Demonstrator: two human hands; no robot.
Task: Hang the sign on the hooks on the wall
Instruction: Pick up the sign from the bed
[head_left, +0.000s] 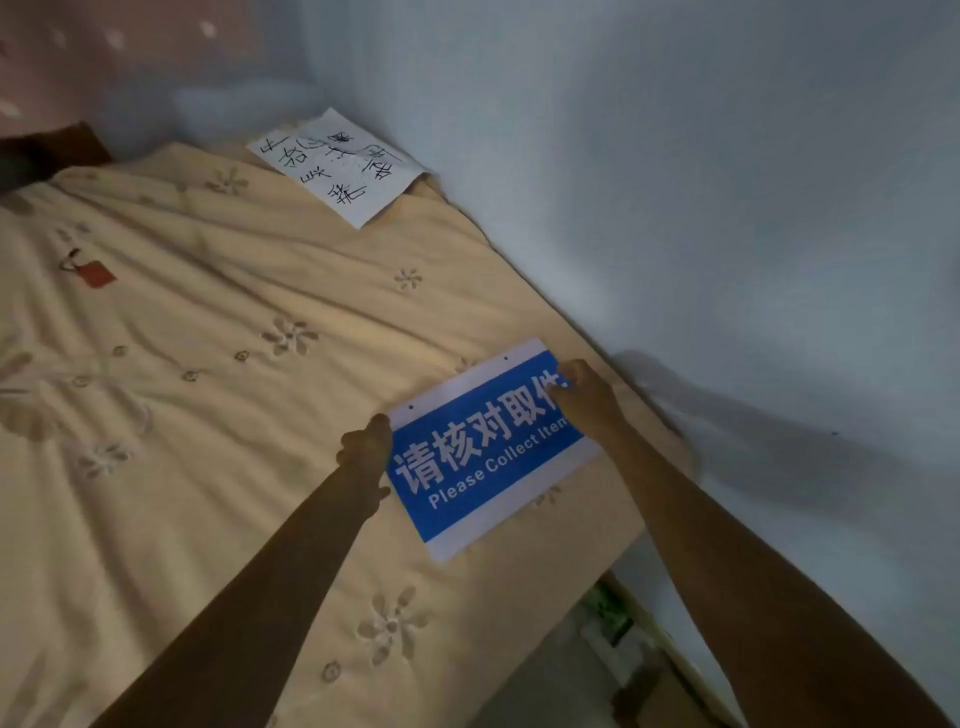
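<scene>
Sign (488, 447) flat on bed (208, 364); left hand (366, 447), right hand (582, 395) each pinching one end, grip closed.

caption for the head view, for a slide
Both hands, left hand and right hand, grip a blue sign over a floral bedspread beside the wall.

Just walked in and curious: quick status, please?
Left hand, right hand gripping blue-and-white rectangular sign. Sign low over beige floral bedspread. No hooks in view.
</scene>
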